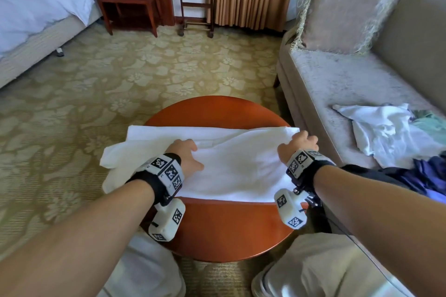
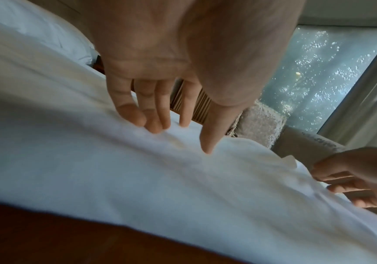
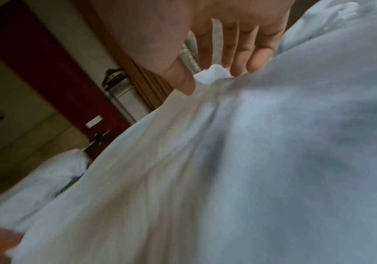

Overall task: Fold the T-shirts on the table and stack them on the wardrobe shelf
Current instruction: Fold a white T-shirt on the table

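A white T-shirt (image 1: 236, 171) lies partly folded across the round wooden table (image 1: 229, 229), one sleeve hanging off the left rim. My left hand (image 1: 188, 154) rests on its left part; in the left wrist view the left hand (image 2: 180, 137) has straight fingers whose tips touch the cloth (image 2: 138, 178). My right hand (image 1: 301, 144) is at the shirt's far right corner. In the right wrist view the right hand (image 3: 214, 78) pinches a bump of the cloth (image 3: 250, 160) between thumb and fingers. Seen from the left wrist, the right hand (image 2: 352, 184) curls round that edge.
A grey sofa (image 1: 337, 84) stands right of the table with a heap of clothes: a white garment (image 1: 381, 132), a green one (image 1: 429, 123), a dark blue one (image 1: 424, 176). A fringed cushion (image 1: 347, 7) leans at its back. Bed (image 1: 36, 19) and nightstand (image 1: 125, 0) stand far left. My knees press against the table's near rim.
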A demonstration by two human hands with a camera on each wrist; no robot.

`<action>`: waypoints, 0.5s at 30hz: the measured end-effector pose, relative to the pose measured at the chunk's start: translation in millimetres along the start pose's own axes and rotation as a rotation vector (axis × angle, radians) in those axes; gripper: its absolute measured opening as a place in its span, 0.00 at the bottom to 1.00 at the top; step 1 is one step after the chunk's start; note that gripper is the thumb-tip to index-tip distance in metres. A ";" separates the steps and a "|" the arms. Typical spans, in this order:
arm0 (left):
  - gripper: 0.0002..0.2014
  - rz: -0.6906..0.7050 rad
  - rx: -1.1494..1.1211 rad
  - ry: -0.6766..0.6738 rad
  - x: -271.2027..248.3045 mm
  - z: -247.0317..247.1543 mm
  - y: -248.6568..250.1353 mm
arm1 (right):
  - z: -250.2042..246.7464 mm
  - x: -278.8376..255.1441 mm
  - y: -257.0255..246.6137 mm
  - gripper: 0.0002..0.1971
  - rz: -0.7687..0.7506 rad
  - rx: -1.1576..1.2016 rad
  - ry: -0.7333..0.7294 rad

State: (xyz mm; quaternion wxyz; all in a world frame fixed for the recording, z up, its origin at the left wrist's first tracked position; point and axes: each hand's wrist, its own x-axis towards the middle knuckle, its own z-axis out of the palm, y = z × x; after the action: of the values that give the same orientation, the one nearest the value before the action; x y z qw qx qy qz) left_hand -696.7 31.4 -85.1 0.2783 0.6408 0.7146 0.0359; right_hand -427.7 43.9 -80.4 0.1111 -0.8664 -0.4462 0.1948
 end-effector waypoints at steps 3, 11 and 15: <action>0.28 -0.015 -0.002 0.099 12.1 1.5 -4.1 | -10.7 17.3 0.6 0.27 0.076 0.113 0.013; 0.24 -0.048 0.027 0.194 41.9 -3.1 -7.4 | -16.1 55.9 -2.3 0.16 0.128 0.129 -0.056; 0.21 -0.075 0.046 0.240 52.7 -7.1 -8.5 | -20.1 65.3 0.5 0.11 0.127 0.152 0.024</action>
State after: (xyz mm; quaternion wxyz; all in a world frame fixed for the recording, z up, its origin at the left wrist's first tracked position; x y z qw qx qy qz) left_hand -708.7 81.3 -101.2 0.1770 0.6111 0.7667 0.0856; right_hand -384.2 96.6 -78.0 0.1691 -0.8842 -0.3732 0.2243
